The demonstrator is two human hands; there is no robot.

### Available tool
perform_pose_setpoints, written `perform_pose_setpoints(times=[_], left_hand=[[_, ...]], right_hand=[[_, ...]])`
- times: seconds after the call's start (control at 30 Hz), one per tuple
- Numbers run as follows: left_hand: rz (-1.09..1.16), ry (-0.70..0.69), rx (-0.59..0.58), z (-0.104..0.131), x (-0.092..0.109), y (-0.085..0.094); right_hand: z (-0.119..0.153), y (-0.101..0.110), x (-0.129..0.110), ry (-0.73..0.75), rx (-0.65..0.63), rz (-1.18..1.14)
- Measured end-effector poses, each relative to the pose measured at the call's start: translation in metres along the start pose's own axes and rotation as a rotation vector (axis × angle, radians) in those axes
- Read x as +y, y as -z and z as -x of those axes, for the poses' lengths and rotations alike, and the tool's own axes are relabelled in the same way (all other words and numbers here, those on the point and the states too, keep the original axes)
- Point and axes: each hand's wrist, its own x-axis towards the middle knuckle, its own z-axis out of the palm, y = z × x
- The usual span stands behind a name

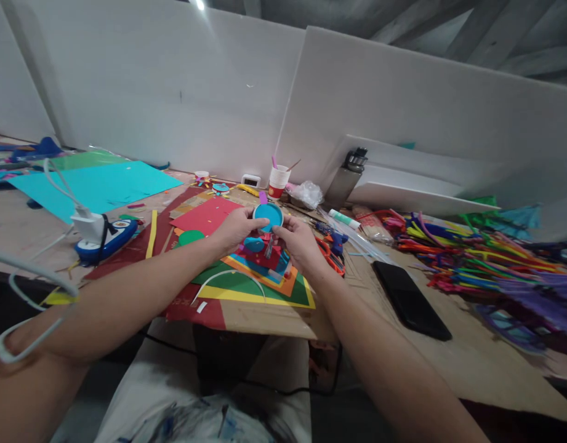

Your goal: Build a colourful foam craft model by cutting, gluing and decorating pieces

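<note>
Between both hands, above the pile of coloured paper, is a round blue disc with a white rim [270,213]. My left hand [239,229] pinches its left edge, with the thumb across the blue face. On the lower right edge my right hand [300,241] is closed, thumb at the rim. A small purple strip [263,197] shows at the disc's upper left; whether it is attached I cannot tell. Below lie a smaller blue round piece [253,245] and stacked green sheets [232,282]. A thin white strip [218,272] curves over the sheets.
A black phone [410,298] and many colourful pipe cleaners [486,252] lie at right. Behind stand a paper cup [279,183] and a grey bottle [344,181]. At left are a cyan sheet [103,187], a blue power strip [108,241] and a white cable [34,264] near my left arm.
</note>
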Motion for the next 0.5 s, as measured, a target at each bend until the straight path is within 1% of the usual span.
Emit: perform_pose_setpoints(times=[0.1, 0.2, 0.27, 0.37, 0.5], left_hand=[[0.04, 0.015, -0.011, -0.001, -0.003, -0.002], [0.077, 0.037, 0.032, -0.004, -0.002, -0.004], [0.101, 0.019, 0.066, -0.007, 0.002, -0.002], [0.124, -0.063, 0.159, -0.014, 0.012, 0.009], [0.162, -0.141, 0.306, -0.028, 0.019, 0.037]], right_hand=[[-0.001, 0.001, 0.001, 0.038, 0.017, 0.066], [-0.002, 0.001, 0.002, 0.087, 0.007, 0.108], [-0.003, 0.001, 0.001, 0.098, -0.002, 0.122], [-0.004, 0.005, -0.002, 0.111, 0.042, 0.195], [-0.002, 0.011, -0.005, 0.24, 0.119, 0.43]])
